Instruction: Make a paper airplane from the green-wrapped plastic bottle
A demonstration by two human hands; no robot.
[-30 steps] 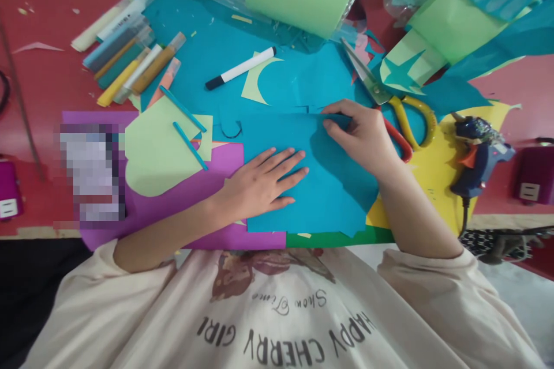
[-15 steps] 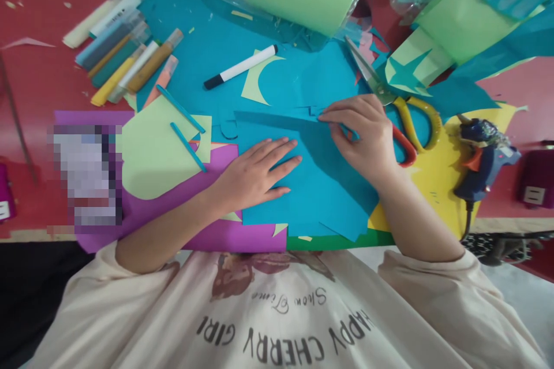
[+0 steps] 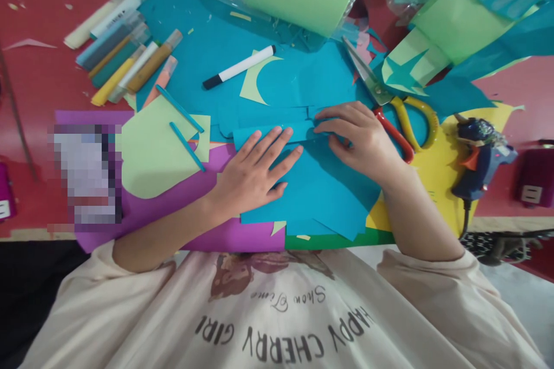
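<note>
A sheet of blue paper (image 3: 320,190) lies in front of me, its far edge turned over towards me as a narrow flap (image 3: 298,131). My left hand (image 3: 257,170) rests flat on the sheet, fingers spread, with the fingertips at the flap. At the flap's right end, the bent fingers of my right hand (image 3: 357,135) hold the paper's edge; my thumb is tucked below them. Just right of that hand are scissors (image 3: 381,95) with one red and one yellow handle, blades open.
Beyond the sheet lie a white marker (image 3: 240,67) and a pale green offcut (image 3: 255,86). Several markers (image 3: 125,46) and two thin blue strips (image 3: 187,146) are on the left, near a blurred phone (image 3: 89,176). At right, a glue gun (image 3: 485,155) rests on yellow paper (image 3: 426,196).
The raised flap has been folded down towards me and now shows a lighter face. My left fingers have slid forward onto it, and my right hand has moved slightly nearer and left.
</note>
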